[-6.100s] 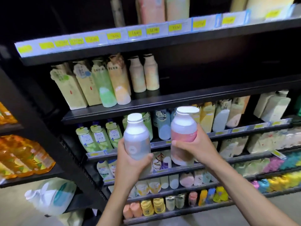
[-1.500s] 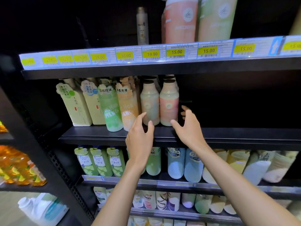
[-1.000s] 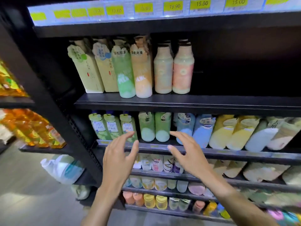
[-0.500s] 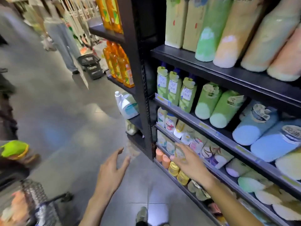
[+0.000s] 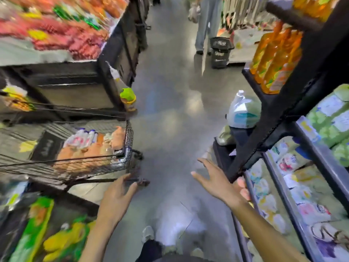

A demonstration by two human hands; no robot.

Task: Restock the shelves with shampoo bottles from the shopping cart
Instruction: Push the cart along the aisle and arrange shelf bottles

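The wire shopping cart (image 5: 124,159) stands at the left of the aisle. It holds several peach and pink shampoo bottles (image 5: 88,152) lying inside. My left hand (image 5: 118,199) hovers just below the cart's near corner, fingers spread and holding nothing. Over the floor, my right hand (image 5: 219,182) is spread and empty, beside the black shelf upright (image 5: 251,152). The shelves (image 5: 290,188) at the right carry rows of blurred bottles.
A person stands up the aisle by a black basket (image 5: 220,52). A large white jug (image 5: 243,110) sits on a low shelf end, orange bottles (image 5: 273,57) above it. A produce stand (image 5: 56,29) is at the left. My shoe (image 5: 148,234) is below.
My view has swung left, from the shelf to the aisle and the cart. Both hands came down from the shelf, empty, and my left hand is now near the cart.
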